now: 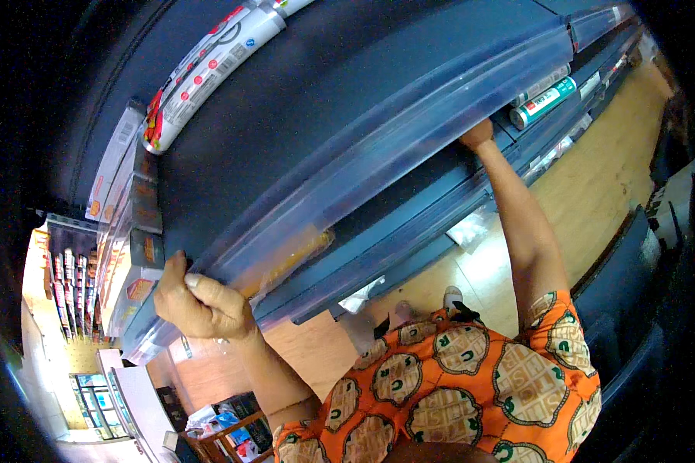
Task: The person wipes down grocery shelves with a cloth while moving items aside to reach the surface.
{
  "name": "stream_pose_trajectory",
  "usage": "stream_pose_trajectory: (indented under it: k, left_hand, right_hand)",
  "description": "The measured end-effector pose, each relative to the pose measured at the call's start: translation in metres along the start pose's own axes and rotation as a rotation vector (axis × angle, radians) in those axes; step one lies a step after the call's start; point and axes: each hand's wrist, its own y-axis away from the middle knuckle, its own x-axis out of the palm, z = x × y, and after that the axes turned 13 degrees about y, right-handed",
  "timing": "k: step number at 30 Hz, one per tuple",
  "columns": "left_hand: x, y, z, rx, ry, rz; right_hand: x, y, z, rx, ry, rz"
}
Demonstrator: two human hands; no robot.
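My left hand (205, 307) is curled over the front edge of a dark shelf (301, 116), its thumb and fingers closed about the clear plastic front strip (382, 156) near the left end. Lower down on the right, my right hand (478, 136) reaches beneath that strip. Its fingers are hidden under the shelf, so I cannot tell what they touch. To its right, a teal and white cylindrical pack (544, 104) lies on the lower shelf (405, 223). A yellow item in clear wrapping (289, 257) shows at the lower shelf's left part.
Long white printed rolls (217, 75) lie at the upper shelf's back. Cartons (145, 249) stand close beside my left hand. Clear plastic label holders (362, 295) jut from the lower edges. A counter (142, 399) and a rack of bagged goods (231, 425) stand at lower left.
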Motion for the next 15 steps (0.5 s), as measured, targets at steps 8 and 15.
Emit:
stream_pose_trajectory:
  k: [8,15]
  left_hand:
    - [0.005,-0.005,0.001,0.057,0.011,-0.026]
    - [0.005,-0.01,-0.001,0.071,0.033,-0.012]
  right_hand:
    - [-0.119,0.06,0.129,-0.337,-0.095,0.552]
    - [-0.134,0.1,0.177,-0.671,-0.286,0.312]
